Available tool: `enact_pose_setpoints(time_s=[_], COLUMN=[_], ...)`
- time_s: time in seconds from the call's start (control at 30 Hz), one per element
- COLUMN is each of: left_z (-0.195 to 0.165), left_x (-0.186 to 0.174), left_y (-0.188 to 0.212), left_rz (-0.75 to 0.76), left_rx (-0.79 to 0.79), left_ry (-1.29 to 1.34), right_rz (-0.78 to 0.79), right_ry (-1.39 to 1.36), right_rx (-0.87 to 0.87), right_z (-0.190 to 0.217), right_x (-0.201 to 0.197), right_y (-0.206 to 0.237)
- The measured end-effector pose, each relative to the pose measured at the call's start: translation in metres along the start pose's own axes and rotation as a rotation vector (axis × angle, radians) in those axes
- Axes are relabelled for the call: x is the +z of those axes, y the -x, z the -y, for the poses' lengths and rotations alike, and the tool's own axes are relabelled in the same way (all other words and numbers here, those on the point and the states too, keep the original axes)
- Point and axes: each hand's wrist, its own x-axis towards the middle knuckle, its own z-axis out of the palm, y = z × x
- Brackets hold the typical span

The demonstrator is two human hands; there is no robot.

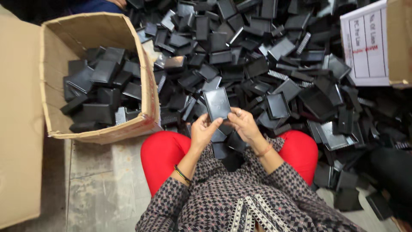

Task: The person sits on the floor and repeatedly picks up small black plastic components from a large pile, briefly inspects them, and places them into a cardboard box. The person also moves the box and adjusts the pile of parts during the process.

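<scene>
Both hands hold one flat black plastic rectangular piece [216,103] upright above my lap. My left hand [202,130] grips its lower left edge with fingers curled. On its lower right corner sits my right hand [243,123], thumb on the face of the piece. Beyond the hands a big heap of similar black plastic pieces [257,56] covers the floor. Red trouser knees show under the hands on both sides.
An open cardboard box [141,77] at the left holds several black pieces. A second carton with a white paper label [367,43] stands at the upper right. Bare stone floor [103,180] lies at the lower left, beside a flat cardboard flap [19,129].
</scene>
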Motion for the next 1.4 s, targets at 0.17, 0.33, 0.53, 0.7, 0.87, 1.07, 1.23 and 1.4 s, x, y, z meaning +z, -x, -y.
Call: enact_pose_setpoints(time_s=[0.17,0.33,0.53,0.7,0.87,1.07,1.23,1.4], left_z=[-0.003,-0.024,-0.042,-0.027,-0.01,-0.005,-0.017,-0.039], left_x=[0.0,0.006,0.013,0.012,0.0,-0.002,0.005,0.006], left_y=[0.0,-0.002,0.003,0.003,-0.004,-0.002,-0.01,-0.014], left_rz=[-0.068,-0.407,-0.413,-0.344,-0.394,-0.487,-0.337,-0.326], left_rx=[0.019,0.041,0.066,0.09,0.145,0.064,0.241,0.186], left_ry=[-0.163,-0.625,-0.703,-0.63,-0.46,-0.778,-0.421,-0.54], right_rz=[-0.094,-0.048,-0.047,-0.076,-0.049,-0.038,-0.059,0.15], right_ry=[0.215,0.291,0.203,0.221,0.426,0.247,0.32,0.44], right_rx=[0.003,-0.1,-0.03,-0.081,-0.106,-0.116,-0.01,-0.093], right_z=[-0.023,-0.037,-0.04,-0.032,-0.031,-0.049,-0.041,-0.026], right_x=[0.006,0.022,0.026,0.022,0.034,0.032,0.001,0.003], right_y=[0.007,0.012,0.018,0.021,0.028,0.025,0.021,0.021])
